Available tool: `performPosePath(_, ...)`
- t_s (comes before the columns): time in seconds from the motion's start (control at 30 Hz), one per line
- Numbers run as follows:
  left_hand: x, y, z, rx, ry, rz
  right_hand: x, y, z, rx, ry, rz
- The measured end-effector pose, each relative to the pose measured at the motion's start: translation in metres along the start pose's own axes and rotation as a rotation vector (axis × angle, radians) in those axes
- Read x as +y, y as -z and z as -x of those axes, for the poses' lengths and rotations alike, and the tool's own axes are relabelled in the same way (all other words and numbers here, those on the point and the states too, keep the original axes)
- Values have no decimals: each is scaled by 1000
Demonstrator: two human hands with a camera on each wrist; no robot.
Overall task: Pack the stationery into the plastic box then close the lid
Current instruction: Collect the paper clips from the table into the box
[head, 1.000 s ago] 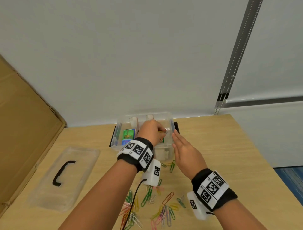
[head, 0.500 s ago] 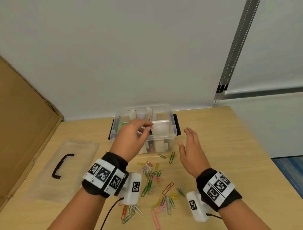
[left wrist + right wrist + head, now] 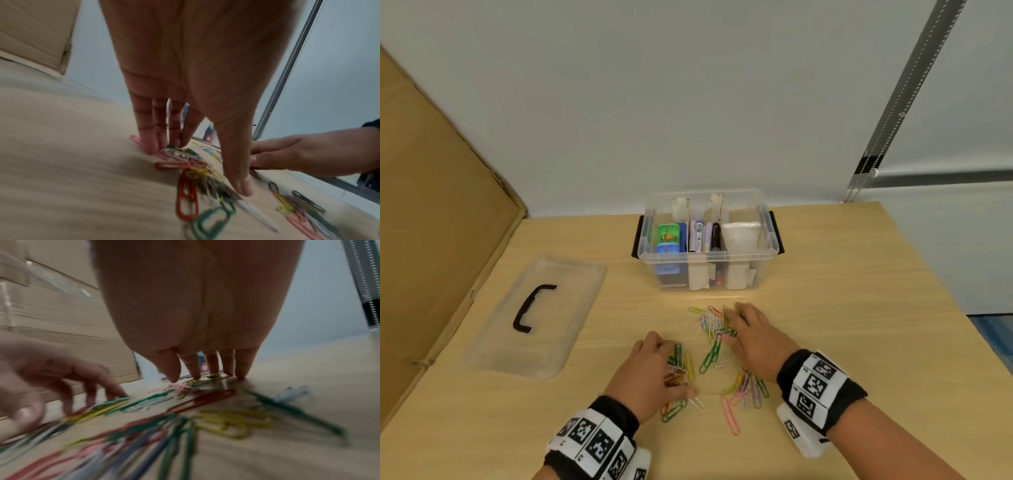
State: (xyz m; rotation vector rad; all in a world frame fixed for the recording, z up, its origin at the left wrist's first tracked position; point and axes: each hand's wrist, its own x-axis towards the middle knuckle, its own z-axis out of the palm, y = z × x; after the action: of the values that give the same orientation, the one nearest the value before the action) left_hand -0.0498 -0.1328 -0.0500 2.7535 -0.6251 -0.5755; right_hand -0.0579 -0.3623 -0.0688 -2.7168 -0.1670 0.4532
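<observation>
Surface: light wood-grain laminate table (image 3: pixel 842 308), pushed against a pale grey-white wall (image 3: pixel 688 85). A perforated metal rail (image 3: pixel 900 102) runs up the wall at right; a large brown cardboard sheet (image 3: pixel 431 205) leans along the table's left edge.

Left hand (image 3: pixel 645 373): palm down, fingers spread loosely and extended, tips touching the table among scattered coloured wire paper clips (image 3: pixel 714 346); thumb down on the near side. Nothing pinched or enclosed that I can see.

Right hand (image 3: pixel 755 339): palm down, fingers straight, all tips on the table at the far right edge of the clip scatter. Wide, holding nothing.

The clips lie between and under both hands, several more nearer the wrists. Both wrist views are motion-blurred.

Clear plastic box with black side latches (image 3: pixel 763 255) sits beyond the fingertips of both hands, well apart from them, near the wall. It is open, with white dividers, a green-and-blue item in its left compartment and pens in the middle one.

Clear plastic lid with black handle (image 3: pixel 571 308) lies flat on the table, left of the left hand, apart from the box.
</observation>
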Motion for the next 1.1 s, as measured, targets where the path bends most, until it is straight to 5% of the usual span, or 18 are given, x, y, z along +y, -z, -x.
performPosePath(0.2,0,-3,-4,79,-179,99,-7,6,37,60,36,-8)
performPosePath(0.37,-6,-1,0,22,-131,-28,-1,4,62,-66,-193,-22)
performPosePath(0.67,7,-4,-18,69,-191,7,-35,-10,30,30,-136,-95)
performPosePath(1.1,31,14,-33,-33,-246,-441,-36,-5,20,179,-69,4)
